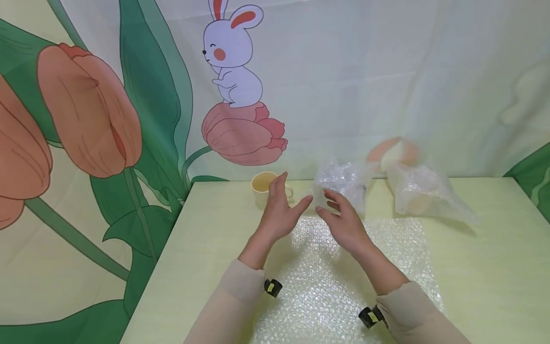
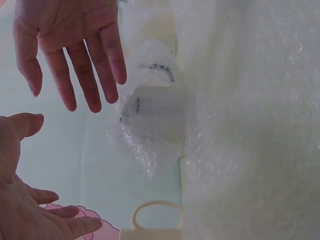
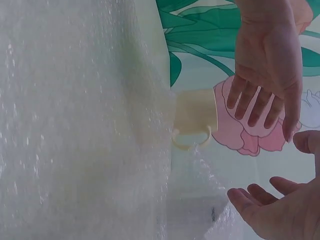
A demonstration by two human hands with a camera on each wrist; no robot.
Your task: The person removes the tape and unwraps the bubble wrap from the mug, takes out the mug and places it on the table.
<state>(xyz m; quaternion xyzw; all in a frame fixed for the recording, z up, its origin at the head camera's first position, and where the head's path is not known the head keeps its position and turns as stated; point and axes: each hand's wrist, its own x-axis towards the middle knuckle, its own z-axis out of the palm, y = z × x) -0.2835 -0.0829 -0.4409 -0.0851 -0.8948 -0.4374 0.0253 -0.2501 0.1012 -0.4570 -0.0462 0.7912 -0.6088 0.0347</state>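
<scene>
Evidently holding nothing: left hand [image 1: 278, 214] and right hand [image 1: 346, 226], both above the far part of the wrap, fingers loosely extended, thumbs turned towards each other with a gap between. Shown below: clear bubble wrap [image 1: 326, 277], spread over the middle of the surface [image 1: 481, 277] and running out of the head view at the near side. Beyond and left of its far left corner, upright near the far edge: yellow mug [image 1: 259, 195], handle to the right, partly masked by the left hand. Farther right along the same edge: middle bag [image 1: 343, 184], then right bag [image 1: 421, 193], contents unclear.

Likeliest mishap, by judgement: mug tipped or nudged over the far edge by a leftward or forward sweep of the left hand, owing to close quarters. Also possible: wrap dragged or creased by a low wrist camera [image 1: 273, 287], being light and apparently unweighted; loose film of the middle bag snagged by right fingers.

Tightest side: far, with printed cloth [image 1: 322, 95] hanging just behind. Roomier: left of the wrap, and right of it, nearer than the right bag. Contact between wrap and middle bag: impossible to tell.
</scene>
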